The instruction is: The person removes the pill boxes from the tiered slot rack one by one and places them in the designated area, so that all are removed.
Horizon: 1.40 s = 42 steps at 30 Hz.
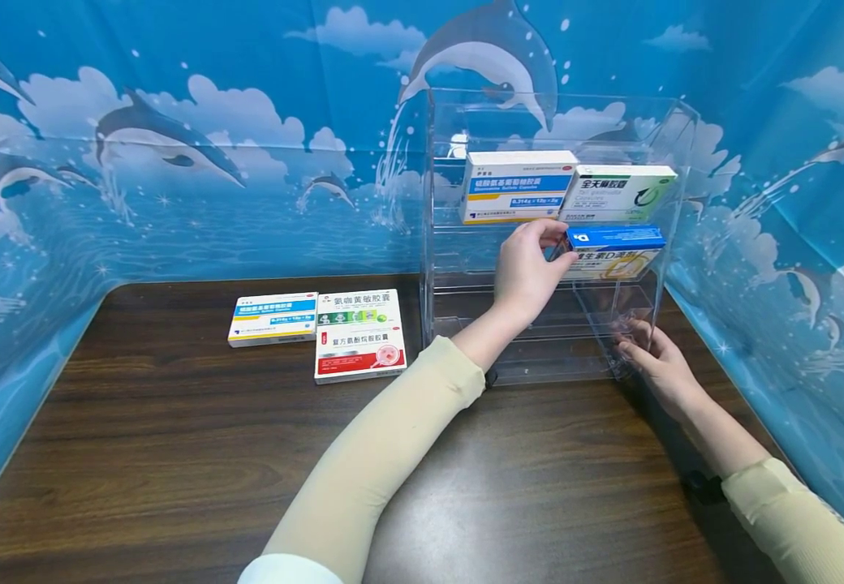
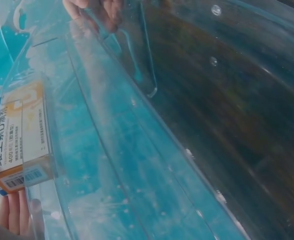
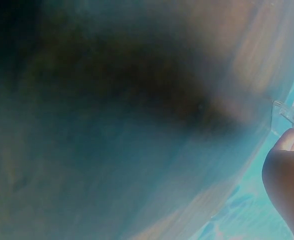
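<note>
With fingers (image 1: 549,229) of left hand (image 1: 524,272), pinching left end of blue-topped box (image 1: 622,261) at right side of clear rack (image 1: 546,371), below white-and-green box (image 1: 615,193); with right hand (image 1: 665,369), gripping rack's near right edge.

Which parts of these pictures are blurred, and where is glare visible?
Head view: mostly sharp, pale glare on the flat dark-brown wood-grain table; left wrist view: dim, hazy, small glints on the clear boxy plastic rack; right wrist view: heavily blurred, darkest at upper left.

Blue-topped white-and-yellow box (image 1: 617,253), dolphin-patterned blue backdrop (image 1: 261,219), brown wood-grain table (image 1: 174,454)
</note>
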Available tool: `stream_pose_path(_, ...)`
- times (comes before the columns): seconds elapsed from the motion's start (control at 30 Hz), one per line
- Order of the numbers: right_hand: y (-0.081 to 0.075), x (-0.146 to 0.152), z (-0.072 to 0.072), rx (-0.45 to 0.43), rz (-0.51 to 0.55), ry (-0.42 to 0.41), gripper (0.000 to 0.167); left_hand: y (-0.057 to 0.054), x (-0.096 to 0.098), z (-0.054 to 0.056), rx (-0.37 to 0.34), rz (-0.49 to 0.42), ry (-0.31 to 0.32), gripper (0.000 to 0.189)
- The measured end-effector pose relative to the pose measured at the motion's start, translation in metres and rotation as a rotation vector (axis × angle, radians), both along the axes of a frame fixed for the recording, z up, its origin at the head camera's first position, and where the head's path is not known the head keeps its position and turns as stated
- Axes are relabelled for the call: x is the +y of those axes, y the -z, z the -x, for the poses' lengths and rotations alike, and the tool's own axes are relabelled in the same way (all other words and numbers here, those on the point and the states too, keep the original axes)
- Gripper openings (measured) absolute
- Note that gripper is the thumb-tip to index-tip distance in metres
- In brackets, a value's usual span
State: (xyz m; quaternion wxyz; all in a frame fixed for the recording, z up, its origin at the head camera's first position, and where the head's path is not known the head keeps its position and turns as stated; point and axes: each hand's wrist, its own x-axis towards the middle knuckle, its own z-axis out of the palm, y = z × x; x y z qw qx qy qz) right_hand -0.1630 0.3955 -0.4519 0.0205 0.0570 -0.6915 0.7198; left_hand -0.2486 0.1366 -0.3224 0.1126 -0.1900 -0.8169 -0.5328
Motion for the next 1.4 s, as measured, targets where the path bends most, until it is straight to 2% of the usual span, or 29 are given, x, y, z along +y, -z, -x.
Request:
stream_pose_path(0.37, -0.002, -0.002, 0.003, -0.021, -0.064, 0.008, 0.030, 0.002, -0.002, 0.000, 0.020, 0.053, -0.020, 0.032)
stream_pose_path(0.83, -0.003, 0.000, 0.003, -0.021, -0.046, 0.008, 0.032, -0.002, -0.001, 0.001, 0.038, 0.097, -0.015, 0.032)
stream_pose_path(1.13, -0.001, -0.001, 0.003, 0.004, -0.029, -0.007, 0.033, -0.005, -0.006, 0.003, 0.111, 0.056, -0.017, 0.031)
stream_pose_path(1.4, 0.000, 0.000, 0.002, 0.017, -0.003, -0.010, 0.033, -0.016, -0.013, 0.004, 0.159, -0.068, 0.033, 0.031)
